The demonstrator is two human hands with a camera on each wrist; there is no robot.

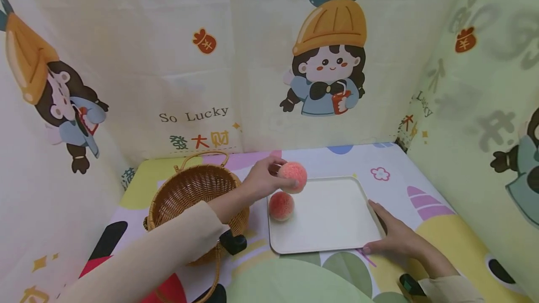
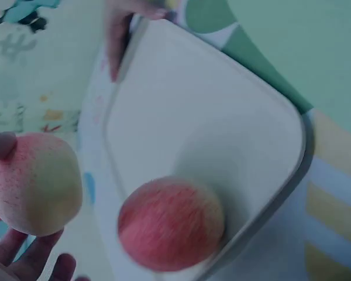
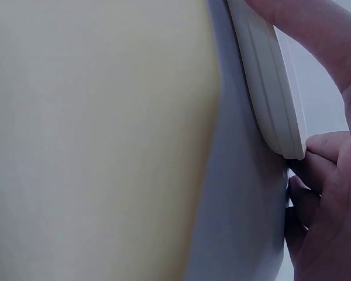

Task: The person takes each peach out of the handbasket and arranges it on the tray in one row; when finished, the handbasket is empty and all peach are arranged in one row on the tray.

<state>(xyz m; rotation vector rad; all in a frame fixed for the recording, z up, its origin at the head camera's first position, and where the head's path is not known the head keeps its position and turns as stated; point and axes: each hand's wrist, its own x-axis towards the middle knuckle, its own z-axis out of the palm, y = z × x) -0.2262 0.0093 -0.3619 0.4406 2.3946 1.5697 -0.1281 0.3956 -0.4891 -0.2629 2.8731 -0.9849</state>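
My left hand (image 1: 263,179) pinches a pink and cream peach (image 1: 293,176) between thumb and fingers, above the back left corner of a white rectangular tray (image 1: 332,214). A redder peach (image 1: 281,206) rests on the tray near its left edge. In the left wrist view, the held peach (image 2: 38,184) is apart from the peach (image 2: 171,224) on the tray. At the tray's front right corner, my right hand (image 1: 397,235) holds the rim, fingers along the right side and thumb at the front. The right wrist view shows the tray's rim (image 3: 269,88) between thumb and fingers.
A brown wicker basket (image 1: 189,188) with handles stands left of the tray, and my left forearm crosses over it. Its bottom is hidden. A colourful printed cloth (image 1: 311,158) covers the table. Printed curtains (image 1: 252,60) enclose the back and both sides.
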